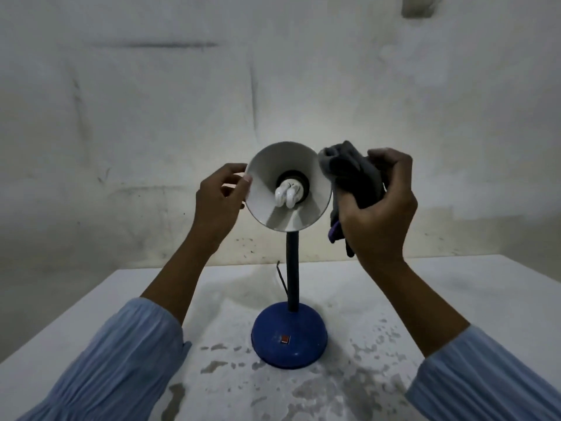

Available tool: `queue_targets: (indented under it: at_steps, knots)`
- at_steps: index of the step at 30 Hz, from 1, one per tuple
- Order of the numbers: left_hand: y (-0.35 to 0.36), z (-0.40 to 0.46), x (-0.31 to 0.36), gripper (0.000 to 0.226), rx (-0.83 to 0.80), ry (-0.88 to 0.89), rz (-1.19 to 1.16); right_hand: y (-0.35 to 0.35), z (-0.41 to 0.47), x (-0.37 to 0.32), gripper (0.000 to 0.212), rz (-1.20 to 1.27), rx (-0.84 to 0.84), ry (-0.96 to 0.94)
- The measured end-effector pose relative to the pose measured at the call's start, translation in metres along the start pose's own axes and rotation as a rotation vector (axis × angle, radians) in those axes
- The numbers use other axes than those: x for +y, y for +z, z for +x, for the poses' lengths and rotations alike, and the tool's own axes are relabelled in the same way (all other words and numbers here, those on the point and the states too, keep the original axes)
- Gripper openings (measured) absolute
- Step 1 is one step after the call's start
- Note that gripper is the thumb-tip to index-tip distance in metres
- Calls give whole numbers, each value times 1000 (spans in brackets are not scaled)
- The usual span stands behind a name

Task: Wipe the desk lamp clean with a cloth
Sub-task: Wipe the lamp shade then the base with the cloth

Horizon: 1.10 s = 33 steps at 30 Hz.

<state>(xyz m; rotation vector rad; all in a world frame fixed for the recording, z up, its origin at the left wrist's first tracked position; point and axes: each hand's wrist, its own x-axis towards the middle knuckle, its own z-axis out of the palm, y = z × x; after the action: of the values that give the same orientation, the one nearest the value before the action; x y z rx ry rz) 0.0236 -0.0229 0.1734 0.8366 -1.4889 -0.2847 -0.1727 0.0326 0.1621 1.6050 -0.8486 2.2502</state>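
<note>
The blue desk lamp with its round domed base (289,338) stands upright near the middle of the white, paint-flaked desk (455,299). A small red switch (285,339) sits on the front of the base. From the base a dark, thin stem (293,268) rises straight up to a cone-shaped shade (264,183), white inside, which is tipped so that its open mouth faces the person. A white coiled bulb (289,192) shows in the middle of the shade. A thin dark cord (282,276) hangs down just left of the stem.

The left hand (220,202) is at the left edge of the shade, its thumb on the rim and its fingers curled round behind, holding the shade. The right hand (379,205) is just right of the shade, its fingers closed round a bunched dark grey cloth (352,174). The upper end of the cloth lies against the right rim of the shade, and a loose end with a touch of purple hangs below the hand, right of the stem.

Both forearms come up from either side of the base, in light blue gathered sleeves (121,360). Behind the lamp is a stained, whitish wall (273,71).
</note>
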Motion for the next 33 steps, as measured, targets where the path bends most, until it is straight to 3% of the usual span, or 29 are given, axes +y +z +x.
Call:
queue_targets:
  at_steps: [3,6,8,10,13,18,21,25,29,33]
  knots:
    - [1,2,10,15,27,54,101,7,5,-8,36,-190,-80,-237]
    - [8,3,20,16,64,147,220,17,19,-11,32,-623,-160,-373]
    - [13,0,24,17,91,199,283,21,29,-9,29,-897,-212,-338]
    - [16,-2,27,18,113,203,298,23,37,-7,31,-989,-377,-178]
    - [19,-5,30,17,118,188,285,17,39,0,33,-857,-597,53]
    - [25,-11,35,16,103,185,261,-6,46,10,28,-574,-732,315]
    - [25,-12,36,15,97,173,254,-11,39,10,30,-445,-607,294]
    - [23,-14,35,14,91,169,255,-8,30,9,13,-542,-396,157]
    - [20,-16,36,14,83,154,256,-11,26,4,21,-538,-464,157]
    - [19,-18,38,15,68,135,245,-25,17,-9,44,-483,-705,225]
